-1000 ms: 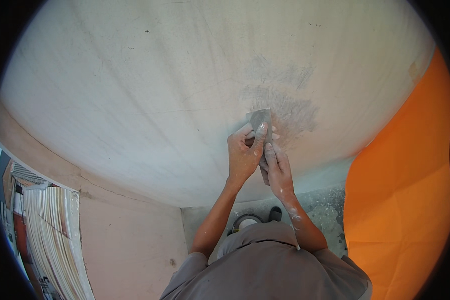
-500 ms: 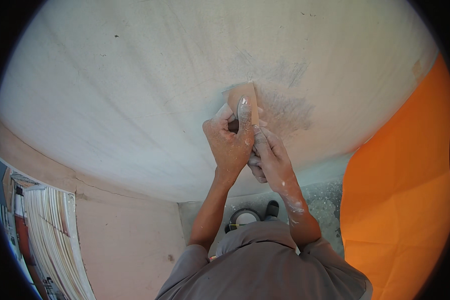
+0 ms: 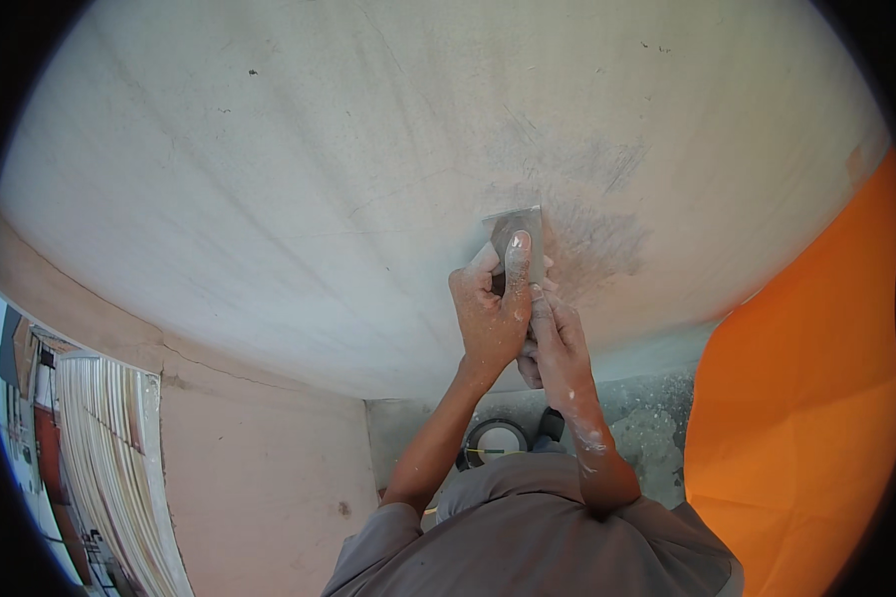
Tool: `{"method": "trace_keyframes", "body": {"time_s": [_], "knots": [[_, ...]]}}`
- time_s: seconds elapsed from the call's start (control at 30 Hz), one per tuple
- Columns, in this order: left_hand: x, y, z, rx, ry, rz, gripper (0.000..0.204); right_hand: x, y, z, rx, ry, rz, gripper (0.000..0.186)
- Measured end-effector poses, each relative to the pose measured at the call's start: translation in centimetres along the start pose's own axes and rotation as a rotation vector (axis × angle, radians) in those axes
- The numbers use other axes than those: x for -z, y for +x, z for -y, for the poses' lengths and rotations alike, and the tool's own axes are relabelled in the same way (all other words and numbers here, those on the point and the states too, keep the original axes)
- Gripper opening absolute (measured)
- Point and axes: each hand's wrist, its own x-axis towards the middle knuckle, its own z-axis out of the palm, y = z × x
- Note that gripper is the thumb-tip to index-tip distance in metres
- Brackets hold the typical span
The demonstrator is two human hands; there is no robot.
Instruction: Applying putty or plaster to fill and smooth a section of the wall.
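Scraper has slipped toward six o'clock, more level with the dark patch at three; left hand and right hand both pinch it.

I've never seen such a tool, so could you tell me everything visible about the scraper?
The scraper is a thin, flat, grey plate, seemingly metal, its wider edge up, narrowing downward. It is held at the wall, beside a dark patch; contact there is unclear. The left hand lays its thumb along the face; the right hand grips the lower end, mostly hiding it.
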Motion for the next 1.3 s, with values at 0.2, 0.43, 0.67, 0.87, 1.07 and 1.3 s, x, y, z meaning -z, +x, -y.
{"method": "trace_keyframes", "body": {"time_s": [0.2,0.43,0.67,0.87,1.07,1.3], "knots": [[-0.4,1.2,-2.0,0.020,0.045,0.103,0.034,0.4,0.2,-0.2,0.066,0.142,0.042,0.028],[-0.5,0.8,-1.8,0.005,0.164,0.154,0.038,0.7,-0.7,-1.1,0.013,0.241,0.016,0.030],[-0.9,-0.5,1.6,0.057,0.161,0.103,0.040,1.3,-0.5,-2.2,-0.101,0.192,-0.108,0.035],[-0.4,1.4,-2.3,-0.007,0.170,0.223,0.036,0.2,-0.5,0.1,0.005,0.359,0.033,0.035],[-0.2,-0.8,1.9,-0.002,0.243,0.226,0.037,2.6,-1.1,-3.1,-0.069,0.290,0.030,0.038],[-0.2,-0.1,-0.2,0.085,0.168,0.305,0.039,1.0,-2.6,-2.0,-0.069,0.366,-0.055,0.036]]}}
